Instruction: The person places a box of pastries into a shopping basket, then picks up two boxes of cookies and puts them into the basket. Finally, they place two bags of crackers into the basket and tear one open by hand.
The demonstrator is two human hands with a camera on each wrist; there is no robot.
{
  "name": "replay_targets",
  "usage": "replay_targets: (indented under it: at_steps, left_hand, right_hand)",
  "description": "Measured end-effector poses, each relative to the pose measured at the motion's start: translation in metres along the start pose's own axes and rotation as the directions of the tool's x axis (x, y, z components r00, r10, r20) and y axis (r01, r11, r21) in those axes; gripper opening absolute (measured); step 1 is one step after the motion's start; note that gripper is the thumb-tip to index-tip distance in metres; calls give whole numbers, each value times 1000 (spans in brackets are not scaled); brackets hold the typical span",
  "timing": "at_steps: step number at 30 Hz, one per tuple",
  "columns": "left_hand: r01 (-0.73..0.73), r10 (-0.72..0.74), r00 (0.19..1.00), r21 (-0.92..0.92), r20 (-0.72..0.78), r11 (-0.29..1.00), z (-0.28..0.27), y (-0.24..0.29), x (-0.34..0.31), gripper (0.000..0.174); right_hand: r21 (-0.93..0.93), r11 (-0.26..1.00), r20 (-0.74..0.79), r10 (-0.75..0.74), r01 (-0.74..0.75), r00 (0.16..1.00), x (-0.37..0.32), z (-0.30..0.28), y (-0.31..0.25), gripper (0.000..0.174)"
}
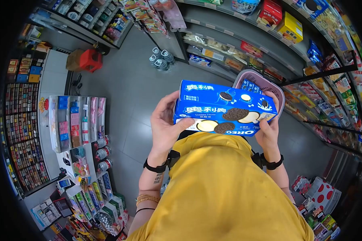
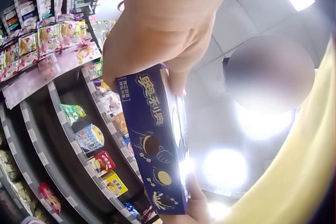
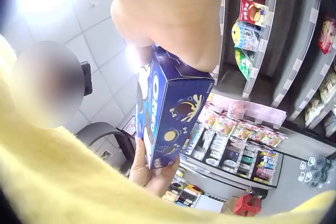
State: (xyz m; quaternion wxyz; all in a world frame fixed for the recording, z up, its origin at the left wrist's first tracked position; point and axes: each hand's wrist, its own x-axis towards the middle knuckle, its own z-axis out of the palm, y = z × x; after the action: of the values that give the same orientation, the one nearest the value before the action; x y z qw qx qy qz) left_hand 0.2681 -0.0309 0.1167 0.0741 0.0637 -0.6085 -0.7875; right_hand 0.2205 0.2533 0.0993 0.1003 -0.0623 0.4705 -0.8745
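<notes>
A blue Oreo cookie box is held in front of the yellow shirt, its printed top and one long side facing up to the head camera. My left hand grips the box's left end, with the thumb across the near side. On the opposite end, my right hand holds the corner with its thumb on the near face. The left wrist view shows the box between both hands, and so does the right wrist view, where a box end flap lies under the right hand.
Behind the box a pink basket stands on the floor with blue packages inside. Snack shelves run along the back and right. To the left is a display counter. Several water bottles and a red crate sit on the floor.
</notes>
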Motion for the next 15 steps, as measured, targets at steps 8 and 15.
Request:
replay_targets:
  at_steps: [8,15]
  left_hand:
    - [-165,163,985,21,63,986,4,7,-6,80]
    - [-400,362,913,234,189,886,21,32,-15,67]
  right_hand:
    - [-246,969,49,9,3,999,-10,-24,6,89]
    - [-592,806,231,147,19,962,-2,-30,4,76]
